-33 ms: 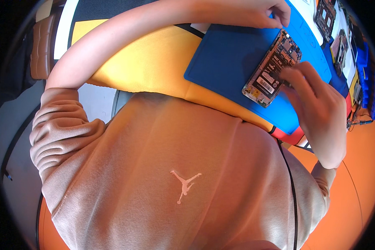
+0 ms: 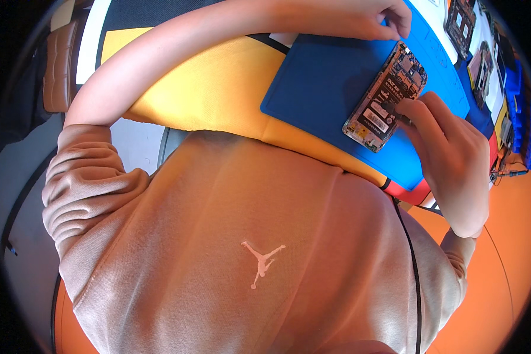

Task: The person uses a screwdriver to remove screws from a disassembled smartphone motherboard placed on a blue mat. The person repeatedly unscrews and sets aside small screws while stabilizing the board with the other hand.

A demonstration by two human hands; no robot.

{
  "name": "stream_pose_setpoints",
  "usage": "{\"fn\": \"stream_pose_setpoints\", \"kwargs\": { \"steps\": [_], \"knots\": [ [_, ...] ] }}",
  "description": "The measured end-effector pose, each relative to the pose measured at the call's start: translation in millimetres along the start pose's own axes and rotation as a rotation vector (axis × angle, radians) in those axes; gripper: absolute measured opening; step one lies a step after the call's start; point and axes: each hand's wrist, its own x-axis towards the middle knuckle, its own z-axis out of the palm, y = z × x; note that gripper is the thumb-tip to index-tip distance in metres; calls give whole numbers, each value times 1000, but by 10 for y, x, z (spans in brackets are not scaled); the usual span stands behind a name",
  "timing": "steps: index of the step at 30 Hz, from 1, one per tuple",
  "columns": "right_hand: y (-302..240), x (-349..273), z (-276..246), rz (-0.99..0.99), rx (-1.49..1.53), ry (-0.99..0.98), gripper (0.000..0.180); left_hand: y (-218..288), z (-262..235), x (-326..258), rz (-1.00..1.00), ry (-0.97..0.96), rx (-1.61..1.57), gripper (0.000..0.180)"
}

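An opened phone (image 2: 410,74) lies at a slant on a blue mat (image 2: 312,82), its circuit board and black battery (image 2: 374,118) exposed. At the far end of the phone is my left hand (image 2: 390,20), with curled fingers and the thumb and fingertip pinched at its top corner. My right hand (image 2: 445,138) is closed over the phone's right edge. Between its thumb and forefinger is a small dark piece (image 2: 390,107), its end against the battery; its kind is too hidden to name.
More opened phone parts (image 2: 461,26) lie at the far right, with another phone frame (image 2: 481,74) nearer. Blue plastic bins (image 2: 522,118) stand at the right edge. A yellow mat (image 2: 206,88) lies under the blue one. A black cord (image 2: 414,265) hangs down my front.
My right hand has shifted slightly left, and the dark piece in its fingers now reaches further over the battery. My left hand and the phone have stayed put.
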Motion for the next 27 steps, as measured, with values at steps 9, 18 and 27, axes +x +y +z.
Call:
{"fn": "stream_pose_setpoints", "kwargs": {
  "steps": [9, 18, 27],
  "knots": [
    [-44, -20, -20, 51, 27, -21, 21, -75, 50, 21, -13, 9, 11, 17],
    [-33, -48, 31, 75, -2, 10, 19, -115, 76, 24, 41, 41, 33, 15],
    [-44, -77, 90, 218, 554, 50, 27, -77, 78, 57, -73, 102, 12, 12]
  ]
}}
